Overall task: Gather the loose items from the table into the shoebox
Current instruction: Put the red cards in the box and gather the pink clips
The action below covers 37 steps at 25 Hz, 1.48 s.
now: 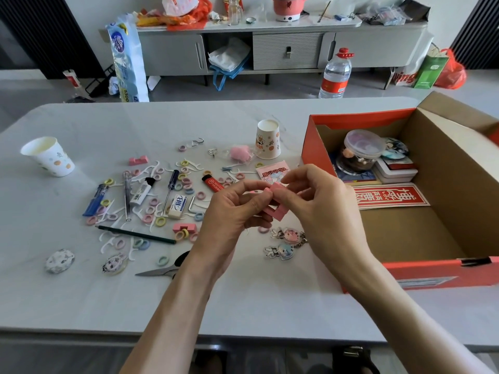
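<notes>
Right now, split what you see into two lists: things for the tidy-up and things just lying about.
For the job: shoebox, pink block pinched by left hand and right hand, red lighter, scissors, eraser, pencil.
Just lying about: water bottle, blue-and-white pack, pink pot on the cabinet.

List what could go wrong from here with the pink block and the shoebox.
The pink block is pinched only at fingertips by the left hand and right hand; it might slip onto the keychains below. The scissors lie by the left forearm, which might knock them.
</notes>
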### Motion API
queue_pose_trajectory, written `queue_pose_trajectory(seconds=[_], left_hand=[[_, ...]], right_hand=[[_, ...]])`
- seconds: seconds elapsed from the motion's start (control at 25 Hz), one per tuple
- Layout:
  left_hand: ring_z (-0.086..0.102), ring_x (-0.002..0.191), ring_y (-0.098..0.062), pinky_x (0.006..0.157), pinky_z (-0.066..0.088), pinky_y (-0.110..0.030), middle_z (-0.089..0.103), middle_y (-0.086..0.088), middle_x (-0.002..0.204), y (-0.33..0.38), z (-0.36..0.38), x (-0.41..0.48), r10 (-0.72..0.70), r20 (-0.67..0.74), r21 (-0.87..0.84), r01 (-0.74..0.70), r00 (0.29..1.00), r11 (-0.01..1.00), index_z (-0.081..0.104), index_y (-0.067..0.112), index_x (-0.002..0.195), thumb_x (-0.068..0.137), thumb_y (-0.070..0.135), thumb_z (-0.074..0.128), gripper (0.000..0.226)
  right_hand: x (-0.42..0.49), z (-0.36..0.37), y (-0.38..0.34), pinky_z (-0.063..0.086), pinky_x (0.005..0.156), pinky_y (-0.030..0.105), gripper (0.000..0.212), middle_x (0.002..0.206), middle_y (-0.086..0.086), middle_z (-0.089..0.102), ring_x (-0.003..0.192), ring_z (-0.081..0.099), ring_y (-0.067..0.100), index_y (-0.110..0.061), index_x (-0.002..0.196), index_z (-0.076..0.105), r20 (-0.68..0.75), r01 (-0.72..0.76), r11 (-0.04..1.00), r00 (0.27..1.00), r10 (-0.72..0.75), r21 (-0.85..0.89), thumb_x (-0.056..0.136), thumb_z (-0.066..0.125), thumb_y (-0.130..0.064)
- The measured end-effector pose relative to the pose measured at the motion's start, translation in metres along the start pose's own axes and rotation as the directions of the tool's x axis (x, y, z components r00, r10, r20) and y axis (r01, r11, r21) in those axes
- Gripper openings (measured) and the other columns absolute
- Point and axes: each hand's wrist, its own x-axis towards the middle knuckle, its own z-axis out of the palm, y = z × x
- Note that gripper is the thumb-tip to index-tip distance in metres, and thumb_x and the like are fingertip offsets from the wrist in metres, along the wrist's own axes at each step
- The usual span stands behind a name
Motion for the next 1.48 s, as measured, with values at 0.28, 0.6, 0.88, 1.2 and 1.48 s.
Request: queue_pose_trajectory(seconds=[0.28,0.6,0.88,1.2,1.48], left_hand=[[0.066,0.068,-0.017,0.057,0.054,-0.023,0.073,-0.011,0.084,0.003,0.000,0.000,-0.036,-0.016,-0.003,0.036,0.999,0.999,0.078,0.016,0.099,0.080,0.030,0.071,0.025],[0.063,0.062,-0.015,0.054,0.054,-0.022,0.071,-0.009,0.077,0.005,0.001,0.000,-0.049,-0.027,0.041,0.050,0.998,0.998,0.080,0.016,0.091,0.079,0.031,0.072,0.021],[0.061,0.050,-0.019,0.048,0.051,-0.021,0.068,-0.018,0.072,0.014,-0.004,-0.002,-0.060,-0.078,0.052,0.064,0.995,0.997,0.079,0.008,0.088,0.075,0.031,0.074,0.027],[0.057,0.045,-0.013,0.044,0.046,-0.017,0.066,-0.012,0.065,0.039,0.015,-0.013,-0.024,-0.144,0.120,0.042,0.989,0.992,0.078,0.010,0.076,0.079,0.028,0.074,0.018],[0.054,0.050,-0.009,0.046,0.044,-0.016,0.067,-0.010,0.068,0.068,0.088,0.000,-0.023,-0.087,0.153,0.037,0.996,0.988,0.075,-0.004,0.092,0.087,0.021,0.071,0.026]], right_hand=[[0.000,-0.003,0.000,0.049,0.067,0.011,0.015,0.089,-0.012,0.073,0.078,0.065,0.000,-0.028,0.103,0.075,0.068,0.102,0.991,0.993,-0.097,-0.082,0.090,0.067,-0.028],[0.004,-0.005,0.005,0.056,0.070,0.021,0.015,0.081,-0.009,0.072,0.073,0.068,0.001,-0.020,0.098,0.073,0.087,0.018,0.999,0.996,-0.021,0.036,0.083,0.075,-0.021],[-0.005,-0.001,0.000,0.049,0.064,0.010,0.017,0.086,-0.007,0.070,0.073,0.065,0.003,-0.015,0.098,0.074,0.062,0.221,0.973,0.974,-0.218,-0.059,0.082,0.077,-0.021],[-0.024,-0.023,-0.017,0.051,0.071,0.033,0.051,0.106,0.007,0.055,0.092,0.058,0.026,-0.009,0.121,0.060,0.187,0.438,0.817,0.899,-0.396,-0.375,0.077,0.079,-0.025],[-0.005,-0.093,-0.034,0.053,0.069,0.032,0.039,0.105,0.005,0.057,0.084,0.060,0.021,-0.012,0.115,0.060,0.172,0.420,0.672,0.898,-0.406,-0.610,0.085,0.065,-0.037]])
